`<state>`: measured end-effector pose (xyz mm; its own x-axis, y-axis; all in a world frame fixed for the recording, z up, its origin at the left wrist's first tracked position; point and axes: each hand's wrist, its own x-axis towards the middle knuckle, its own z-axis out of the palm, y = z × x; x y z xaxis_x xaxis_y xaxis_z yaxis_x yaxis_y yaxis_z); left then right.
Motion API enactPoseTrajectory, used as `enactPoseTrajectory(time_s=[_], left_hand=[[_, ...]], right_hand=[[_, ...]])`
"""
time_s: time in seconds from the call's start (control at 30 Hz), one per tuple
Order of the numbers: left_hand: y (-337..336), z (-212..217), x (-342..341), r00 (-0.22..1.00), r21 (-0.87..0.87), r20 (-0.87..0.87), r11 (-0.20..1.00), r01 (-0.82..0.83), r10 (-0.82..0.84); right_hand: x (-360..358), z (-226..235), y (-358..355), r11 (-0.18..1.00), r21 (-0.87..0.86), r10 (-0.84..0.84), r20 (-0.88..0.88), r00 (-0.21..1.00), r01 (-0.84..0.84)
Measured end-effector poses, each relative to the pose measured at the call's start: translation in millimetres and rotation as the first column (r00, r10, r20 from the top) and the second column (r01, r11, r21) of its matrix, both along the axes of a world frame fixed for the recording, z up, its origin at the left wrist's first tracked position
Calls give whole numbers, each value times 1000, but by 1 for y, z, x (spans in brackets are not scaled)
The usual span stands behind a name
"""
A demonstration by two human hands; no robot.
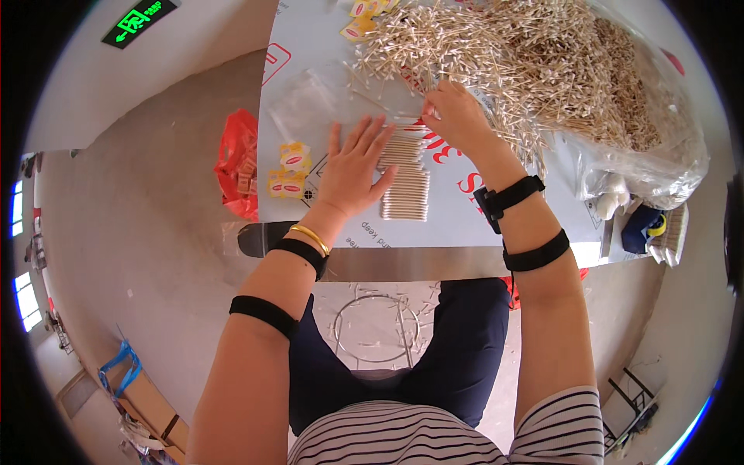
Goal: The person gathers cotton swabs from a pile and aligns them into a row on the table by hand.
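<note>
Two hands flank the cotton swab row (405,174): left hand (353,167) flat beside, right hand (457,116) above.

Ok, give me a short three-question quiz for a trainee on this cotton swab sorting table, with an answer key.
1. True or false: the left hand lies flat with fingers spread beside the neat row of aligned wooden cotton swabs.
2. Where does the right hand work? A) at the near edge of the big loose heap of wooden cotton swabs B) inside the red plastic bag C) under the table
3. Fill in: the small yellow and red packets lie to the ____ of the left hand.

Key: 1 true; 2 A; 3 left.
</note>
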<state>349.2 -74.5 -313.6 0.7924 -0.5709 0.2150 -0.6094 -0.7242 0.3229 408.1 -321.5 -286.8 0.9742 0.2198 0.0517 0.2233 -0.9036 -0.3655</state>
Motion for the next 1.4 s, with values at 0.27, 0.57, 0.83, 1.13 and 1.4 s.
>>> enactPoseTrajectory(time_s=[0.27,0.57,0.83,1.13,1.4], left_hand=[[-3,0,0,1000,4,0,1000,-7,7],[-3,-1,-1,1000,35,8,999,-16,16],[-3,0,-1,1000,40,0,999,-21,22],[-4,1,-1,1000,21,11,1000,-20,19],[0,2,-2,999,18,-7,999,-31,32]], right_hand=[[24,1,11,977,159,183,-262,948,-144],[19,-2,-19,958,273,159,-236,959,-92],[-6,14,-40,955,296,47,-176,983,7],[-8,4,-7,977,97,185,36,982,-188],[-75,29,-60,988,153,-29,-43,999,35]])
